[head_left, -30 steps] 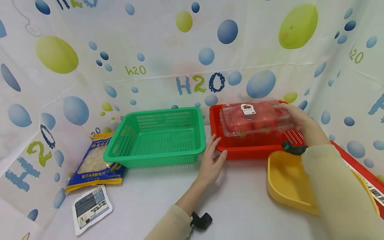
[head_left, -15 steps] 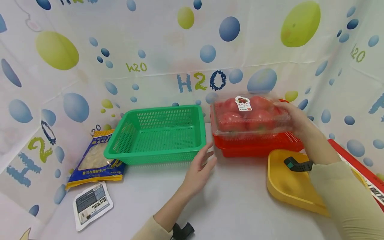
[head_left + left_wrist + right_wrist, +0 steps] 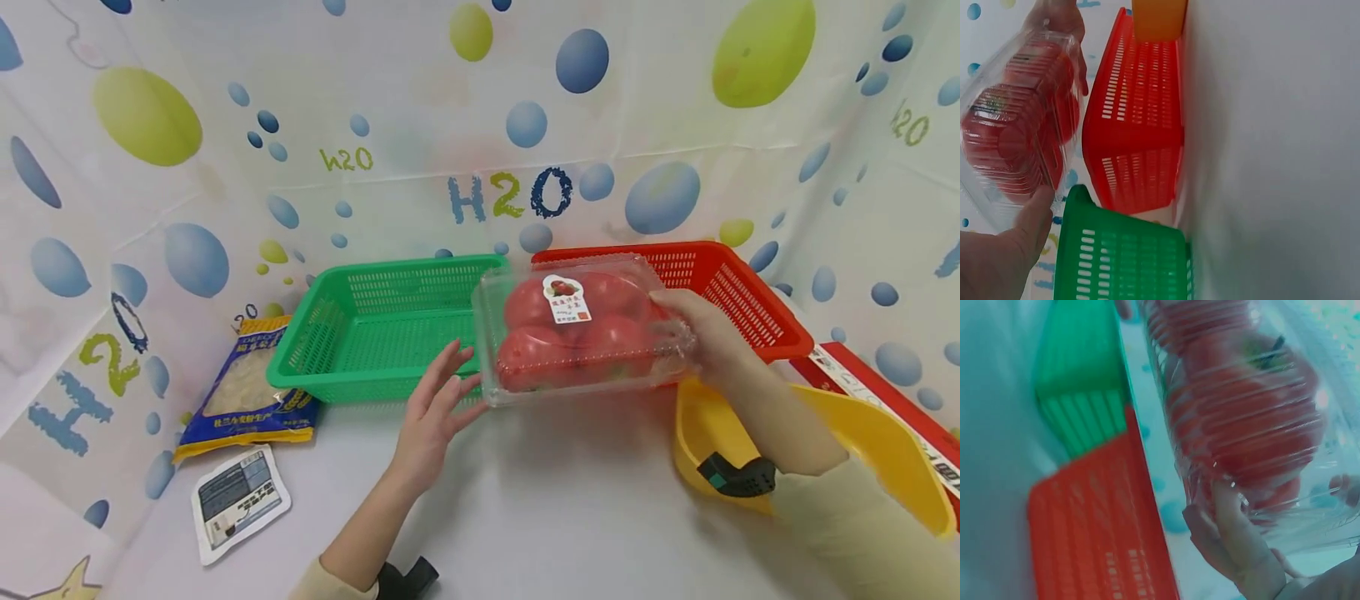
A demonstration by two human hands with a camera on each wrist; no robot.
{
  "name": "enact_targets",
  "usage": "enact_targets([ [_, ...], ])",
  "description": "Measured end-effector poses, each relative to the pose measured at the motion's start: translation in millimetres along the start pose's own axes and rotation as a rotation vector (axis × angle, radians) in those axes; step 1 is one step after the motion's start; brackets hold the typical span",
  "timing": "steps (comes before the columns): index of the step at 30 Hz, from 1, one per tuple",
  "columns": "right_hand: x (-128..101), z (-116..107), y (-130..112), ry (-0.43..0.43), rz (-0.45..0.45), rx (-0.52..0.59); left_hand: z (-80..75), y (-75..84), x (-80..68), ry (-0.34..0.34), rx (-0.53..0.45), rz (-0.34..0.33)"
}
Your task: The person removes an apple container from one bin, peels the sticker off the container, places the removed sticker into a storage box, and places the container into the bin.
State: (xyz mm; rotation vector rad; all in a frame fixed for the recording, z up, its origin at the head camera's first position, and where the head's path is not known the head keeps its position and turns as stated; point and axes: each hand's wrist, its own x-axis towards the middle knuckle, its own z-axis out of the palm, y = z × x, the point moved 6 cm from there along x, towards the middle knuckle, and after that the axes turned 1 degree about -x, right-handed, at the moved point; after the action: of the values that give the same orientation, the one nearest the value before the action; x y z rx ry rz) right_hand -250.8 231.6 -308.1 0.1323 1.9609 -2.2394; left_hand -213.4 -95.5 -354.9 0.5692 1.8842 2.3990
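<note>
A clear plastic box of tomatoes (image 3: 558,354) with a white label on its lid is held up in front of the red basket (image 3: 757,312), tilted so its lid faces me. My right hand (image 3: 701,337) grips its right end, with fingers under the ribbed base in the right wrist view. My left hand (image 3: 427,421) has its fingers spread, right at the box's lower left corner. In the left wrist view, the left thumb (image 3: 1035,215) overlaps the box's near edge. Behind the left hand stands the green basket (image 3: 405,342), its right end partly hidden by the box.
At the left lies a blue and yellow food bag (image 3: 243,396), with a white flat packet (image 3: 240,504) in front of it. A yellow container (image 3: 840,417) sits under my right forearm. Beyond it, a long red box (image 3: 892,400) lies along the right side.
The right hand has lifted the box of tomatoes out of the red basket and brought it left and nearer. My left hand has moved left, away from the red basket's edge.
</note>
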Motion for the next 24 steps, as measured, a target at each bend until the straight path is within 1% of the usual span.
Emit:
enact_targets([
  [3,-8,15,10,-0.03,-0.01,-0.059,-9.8,2.7,-5.8,0.001,0.006,-0.022],
  [6,-16,30,22,-0.078,-0.002,-0.134,-21.1,6.1,-14.0,-0.004,0.078,-0.039],
  [9,-24,42,32,-0.145,0.005,-0.187,-32.2,7.8,-24.0,-0.016,0.159,-0.064],
  [11,-31,47,35,-0.189,0.007,-0.211,-37.7,9.0,-30.0,-0.042,0.178,-0.069],
  [15,-44,56,41,-0.284,0.001,-0.227,-45.8,12.7,-39.6,-0.09,0.137,-0.057],
  [18,-52,60,45,-0.334,0.0,-0.262,-49.4,14.2,-45.9,-0.116,0.099,-0.053],
  [23,-63,60,56,-0.397,0.039,-0.319,-52.3,8.2,-54.9,-0.177,0.029,-0.06],
  [24,-64,59,60,-0.406,0.059,-0.319,-53.2,6.3,-56.4,-0.185,0.022,-0.063],
])
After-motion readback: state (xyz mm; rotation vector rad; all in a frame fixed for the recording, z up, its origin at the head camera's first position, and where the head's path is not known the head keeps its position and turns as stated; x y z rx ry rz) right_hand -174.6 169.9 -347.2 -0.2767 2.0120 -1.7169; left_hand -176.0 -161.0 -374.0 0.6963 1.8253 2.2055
